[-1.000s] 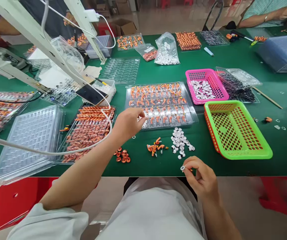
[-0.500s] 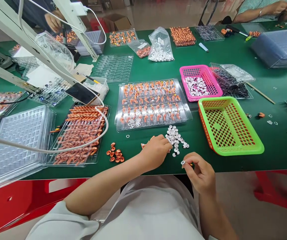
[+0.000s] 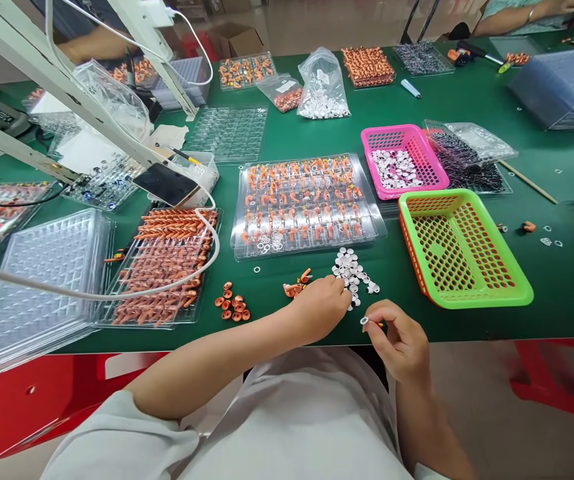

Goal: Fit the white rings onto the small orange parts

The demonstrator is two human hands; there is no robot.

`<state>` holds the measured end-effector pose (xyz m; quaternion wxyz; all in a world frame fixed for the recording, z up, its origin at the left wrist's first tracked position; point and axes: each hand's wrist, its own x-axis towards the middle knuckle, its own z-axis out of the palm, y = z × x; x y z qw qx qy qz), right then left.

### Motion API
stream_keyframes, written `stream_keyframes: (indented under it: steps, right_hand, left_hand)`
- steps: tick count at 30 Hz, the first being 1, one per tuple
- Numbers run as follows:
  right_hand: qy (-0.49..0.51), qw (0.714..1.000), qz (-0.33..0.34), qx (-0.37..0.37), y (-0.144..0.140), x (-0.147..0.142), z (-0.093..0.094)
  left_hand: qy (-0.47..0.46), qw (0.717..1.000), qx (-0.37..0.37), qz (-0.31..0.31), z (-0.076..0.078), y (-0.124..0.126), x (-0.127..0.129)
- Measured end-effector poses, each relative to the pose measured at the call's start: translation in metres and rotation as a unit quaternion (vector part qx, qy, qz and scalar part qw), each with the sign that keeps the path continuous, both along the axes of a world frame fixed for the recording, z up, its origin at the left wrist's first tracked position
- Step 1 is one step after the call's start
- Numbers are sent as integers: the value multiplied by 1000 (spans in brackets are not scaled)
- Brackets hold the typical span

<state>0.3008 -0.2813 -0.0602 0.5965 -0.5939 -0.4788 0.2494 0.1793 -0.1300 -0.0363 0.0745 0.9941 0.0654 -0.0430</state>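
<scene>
My right hand [image 3: 401, 341] is closed in a pinch near the front edge of the table. A small white ring [image 3: 365, 321] shows at its fingertips, with a bit of yellow behind it. My left hand [image 3: 323, 303] lies palm down, its fingers bent together at the left edge of a pile of white round discs [image 3: 349, 265]. Whatever is between those fingertips is hidden. Just behind the left wrist are a few orange curved parts [image 3: 294, 288]. Farther left sits a small heap of copper-coloured cups [image 3: 237, 308].
A clear tray of orange parts [image 3: 311, 250] lies ahead, with loose white rings on it. To the right stand a green basket [image 3: 509, 301] and a pink basket [image 3: 405, 129]. Stacked clear trays [image 3: 41, 267], a phone [image 3: 165, 185] and a looping white cable [image 3: 214, 250] are on the left.
My left hand has shifted slightly right, toward the discs, and more of the orange parts behind it shows. The right hand keeps its pinch on the ring. The view has moved a little.
</scene>
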Motion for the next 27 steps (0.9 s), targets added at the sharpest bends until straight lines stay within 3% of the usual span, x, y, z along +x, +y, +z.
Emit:
stream_keyframes:
  steps: [8,21,27]
  right_hand:
    - [32,995,-97,-22,-5,4,0]
    - [26,995,-93,-26,-4,3,-2]
    - [23,996,-89,-23,-5,4,-3]
  left_hand:
    - [-2,998,-48,26,4,5,-2]
    - [18,999,-29,31,3,5,-2]
    - [-10,998,-58,35,7,4,-5]
